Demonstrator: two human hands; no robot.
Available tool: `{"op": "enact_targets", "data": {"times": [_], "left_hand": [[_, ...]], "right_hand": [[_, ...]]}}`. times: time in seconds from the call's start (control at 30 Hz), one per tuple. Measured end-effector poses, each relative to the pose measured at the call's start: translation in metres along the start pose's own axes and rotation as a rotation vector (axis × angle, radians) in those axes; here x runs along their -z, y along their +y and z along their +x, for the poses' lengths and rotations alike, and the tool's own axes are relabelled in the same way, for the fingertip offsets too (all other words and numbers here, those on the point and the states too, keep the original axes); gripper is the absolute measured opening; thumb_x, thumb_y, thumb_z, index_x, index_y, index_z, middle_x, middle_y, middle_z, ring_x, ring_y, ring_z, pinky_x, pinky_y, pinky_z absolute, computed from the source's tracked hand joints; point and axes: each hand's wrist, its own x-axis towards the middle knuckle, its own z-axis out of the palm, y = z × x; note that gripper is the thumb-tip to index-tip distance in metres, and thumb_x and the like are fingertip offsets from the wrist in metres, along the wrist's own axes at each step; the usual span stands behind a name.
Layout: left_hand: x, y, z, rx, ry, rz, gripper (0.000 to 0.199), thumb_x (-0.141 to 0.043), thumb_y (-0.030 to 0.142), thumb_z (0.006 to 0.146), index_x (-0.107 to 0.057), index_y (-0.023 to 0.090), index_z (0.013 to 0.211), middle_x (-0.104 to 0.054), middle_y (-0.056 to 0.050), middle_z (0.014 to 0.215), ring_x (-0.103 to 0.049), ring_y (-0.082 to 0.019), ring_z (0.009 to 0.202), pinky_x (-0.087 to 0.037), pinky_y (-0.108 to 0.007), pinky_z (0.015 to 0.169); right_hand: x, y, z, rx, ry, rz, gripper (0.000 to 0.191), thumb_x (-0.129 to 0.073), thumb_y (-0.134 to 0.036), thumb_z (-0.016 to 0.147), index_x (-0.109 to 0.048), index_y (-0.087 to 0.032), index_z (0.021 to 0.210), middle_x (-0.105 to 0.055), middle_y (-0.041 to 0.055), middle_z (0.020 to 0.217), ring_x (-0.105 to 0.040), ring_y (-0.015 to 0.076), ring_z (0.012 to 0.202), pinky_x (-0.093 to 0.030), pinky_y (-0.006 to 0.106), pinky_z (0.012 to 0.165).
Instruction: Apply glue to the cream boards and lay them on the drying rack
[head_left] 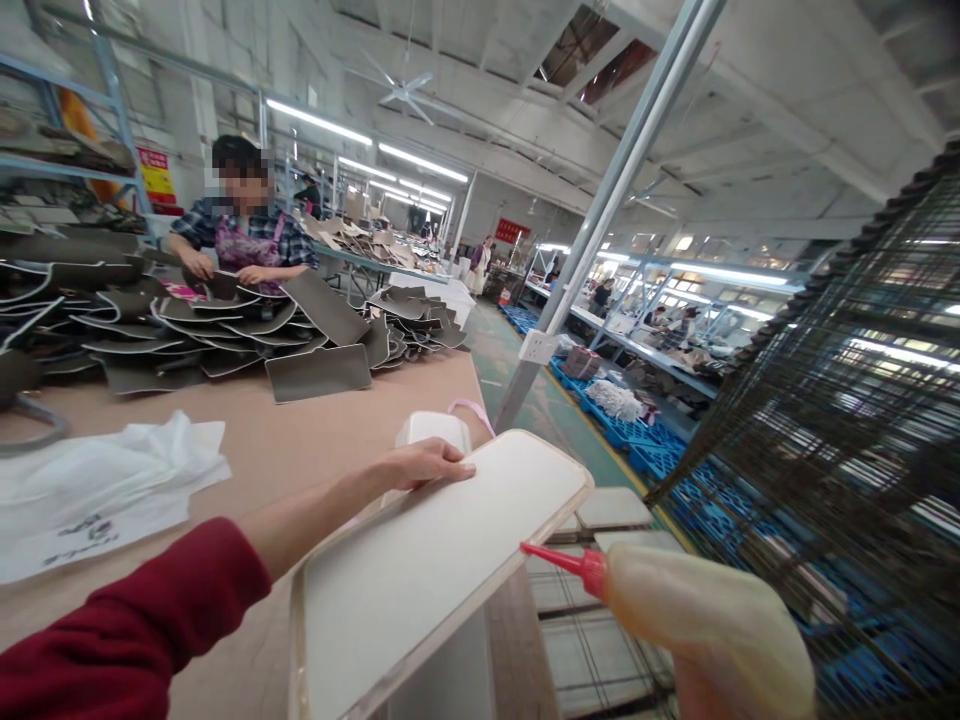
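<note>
My left hand grips the far long edge of a white panel with rounded corners, thumb on its face. The panel is held tilted above the table, with a beige rim around it. My right hand, mostly hidden at the bottom edge, is wrapped round a squeeze glue bottle with yellowish contents. The bottle's red nozzle points left, its tip at the panel's near long edge. Behind my left hand, a smaller white rounded piece lies on the table.
Grey-brown sheet pieces pile up on the brown table, where a co-worker handles them. White plastic lies at left. Racks of pale panels stand right, below a dark wire rack. A metal post rises beyond the table.
</note>
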Motion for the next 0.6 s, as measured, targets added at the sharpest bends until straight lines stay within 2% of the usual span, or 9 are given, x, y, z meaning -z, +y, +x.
{"op": "enact_targets", "data": {"times": [0.1, 0.27, 0.4, 0.5, 0.6], "left_hand": [[0.0, -0.002, 0.002, 0.0, 0.01, 0.004, 0.055, -0.082, 0.056, 0.052, -0.07, 0.014, 0.085, -0.069, -0.002, 0.071, -0.063, -0.019, 0.07, -0.048, -0.028, 0.067], [-0.002, -0.002, 0.005, 0.014, 0.025, -0.011, 0.057, -0.084, 0.057, 0.047, -0.069, 0.014, 0.08, -0.069, -0.003, 0.069, -0.064, -0.019, 0.069, -0.048, -0.03, 0.067], [-0.002, 0.0, 0.007, 0.011, 0.016, -0.034, 0.056, -0.084, 0.057, 0.046, -0.069, 0.013, 0.078, -0.069, -0.004, 0.067, -0.065, -0.021, 0.072, -0.049, -0.031, 0.068], [-0.001, 0.001, 0.008, 0.002, 0.011, -0.041, 0.055, -0.084, 0.057, 0.046, -0.068, 0.014, 0.076, -0.069, -0.005, 0.067, -0.065, -0.022, 0.074, -0.049, -0.031, 0.069], [-0.001, 0.001, 0.01, 0.007, 0.019, -0.048, 0.055, -0.085, 0.057, 0.043, -0.067, 0.014, 0.073, -0.069, -0.004, 0.066, -0.065, -0.022, 0.075, -0.049, -0.031, 0.069]], "right_hand": [[0.002, 0.004, -0.003, -0.03, -0.026, 0.052, 0.033, -0.066, -0.058, 0.075, -0.071, -0.026, 0.07, -0.061, 0.01, 0.071, -0.063, 0.0329, 0.073, -0.056, 0.059, 0.073], [0.015, 0.023, -0.007, 0.003, -0.113, 0.034, 0.035, -0.048, -0.051, 0.087, -0.073, -0.027, 0.08, -0.065, 0.0117, 0.079, -0.064, 0.033, 0.078, -0.055, 0.059, 0.074], [0.021, 0.031, -0.011, 0.003, -0.137, 0.013, 0.038, -0.049, -0.054, 0.088, -0.069, -0.022, 0.081, -0.065, 0.0099, 0.083, -0.063, 0.027, 0.084, -0.054, 0.054, 0.079], [0.03, 0.043, -0.024, -0.035, -0.083, -0.052, 0.046, -0.052, -0.061, 0.087, -0.064, -0.018, 0.097, -0.064, 0.0082, 0.091, -0.062, 0.0226, 0.088, -0.055, 0.048, 0.079], [0.043, 0.061, -0.047, -0.072, 0.033, -0.167, 0.044, -0.062, -0.053, 0.085, -0.057, -0.019, 0.114, -0.061, 0.0062, 0.09, -0.061, 0.0192, 0.079, -0.056, 0.038, 0.067]]}}
